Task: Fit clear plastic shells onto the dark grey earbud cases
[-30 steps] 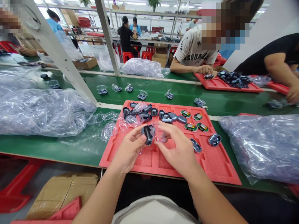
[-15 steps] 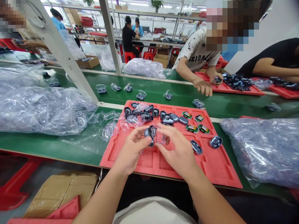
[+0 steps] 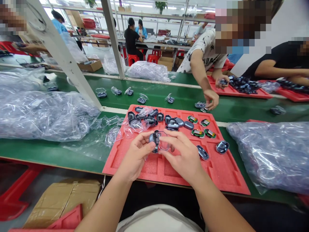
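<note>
earbud case [image 3: 153, 139], light and slippery-looking, sits in the curled left hand [image 3: 136, 157]; the half-open right hand [image 3: 183, 158] pinches a thin clear shell [image 3: 164, 144] just beside it, best held by the edges.

Dark case [image 3: 154, 139]: your piece is smooth, glossy blue-black plastic.
Clear shell [image 3: 164, 141]: thin, shiny transparent plastic (it catches the light).
Tray [image 3: 224, 175], under your hands: rough, matt red foam.
Belt [image 3: 60, 149], near left: smooth, dull green sheet.
Bags [image 3: 272, 158], right: crinkled, glossy clear film.
Carton [image 3: 60, 201], near left: matt brown cardboard.
</note>
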A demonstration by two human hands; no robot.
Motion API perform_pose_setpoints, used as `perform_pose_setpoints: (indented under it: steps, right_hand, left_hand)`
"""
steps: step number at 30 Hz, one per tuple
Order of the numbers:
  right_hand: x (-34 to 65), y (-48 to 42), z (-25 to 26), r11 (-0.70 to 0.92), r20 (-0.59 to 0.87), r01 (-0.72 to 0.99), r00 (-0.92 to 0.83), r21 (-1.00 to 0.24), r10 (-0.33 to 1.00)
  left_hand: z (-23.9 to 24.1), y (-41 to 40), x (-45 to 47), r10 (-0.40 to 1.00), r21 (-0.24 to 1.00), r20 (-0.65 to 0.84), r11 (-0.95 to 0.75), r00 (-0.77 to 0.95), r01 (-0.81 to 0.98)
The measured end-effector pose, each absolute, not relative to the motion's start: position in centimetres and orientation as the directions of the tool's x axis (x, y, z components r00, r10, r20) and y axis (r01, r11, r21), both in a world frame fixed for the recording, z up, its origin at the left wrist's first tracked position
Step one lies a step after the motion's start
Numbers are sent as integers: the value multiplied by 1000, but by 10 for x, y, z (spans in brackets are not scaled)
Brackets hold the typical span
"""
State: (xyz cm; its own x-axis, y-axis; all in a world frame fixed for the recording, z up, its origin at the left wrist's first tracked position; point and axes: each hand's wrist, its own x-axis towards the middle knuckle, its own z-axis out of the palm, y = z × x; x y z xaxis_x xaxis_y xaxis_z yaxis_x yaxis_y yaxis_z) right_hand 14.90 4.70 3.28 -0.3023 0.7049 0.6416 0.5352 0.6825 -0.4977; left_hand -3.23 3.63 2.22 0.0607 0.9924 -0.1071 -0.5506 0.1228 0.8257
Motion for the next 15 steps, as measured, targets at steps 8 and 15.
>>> perform_pose_setpoints:
  steps: [8, 15]
  right_hand:
    - [153, 43, 32, 705, 650, 549, -342, -448, 679]
    - [160, 30, 45, 700, 634, 561, -357, -442, 686]
  left_hand:
    - [24, 36, -35, 980, 769, -124, 195, 156, -609]
    - [28, 26, -33, 965, 668, -153, 261, 216, -697]
